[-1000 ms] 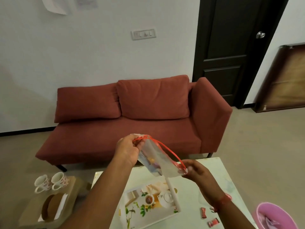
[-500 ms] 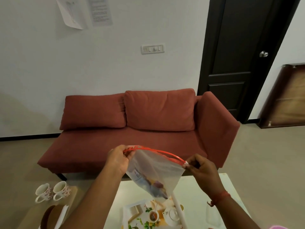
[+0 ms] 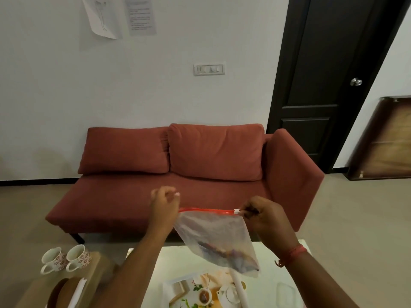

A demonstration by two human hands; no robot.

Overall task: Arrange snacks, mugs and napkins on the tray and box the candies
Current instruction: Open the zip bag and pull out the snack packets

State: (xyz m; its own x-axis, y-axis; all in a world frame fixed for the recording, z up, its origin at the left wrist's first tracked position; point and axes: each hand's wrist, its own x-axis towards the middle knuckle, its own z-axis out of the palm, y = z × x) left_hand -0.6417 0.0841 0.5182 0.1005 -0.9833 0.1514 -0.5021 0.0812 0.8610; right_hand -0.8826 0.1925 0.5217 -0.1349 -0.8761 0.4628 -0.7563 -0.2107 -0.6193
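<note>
Left hand (image 3: 164, 204) pinches the zip bag (image 3: 216, 236) corner; right hand (image 3: 263, 215) pinches its slider (image 3: 236, 211). Best kept taut and level while sliding.

A zip bag (image 3: 213, 236) is held between the left hand (image 3: 163, 206) and the right hand (image 3: 265, 218), above a table (image 3: 266, 283). On the table, below the bag, a tray (image 3: 178, 287) is set. Two mugs (image 3: 65, 258) are placed side by side on a stool (image 3: 97, 274) to the table's left. A sofa (image 3: 189, 174) is found behind, against the wall (image 3: 155, 96), with a door (image 3: 322, 85) to its right.
</note>
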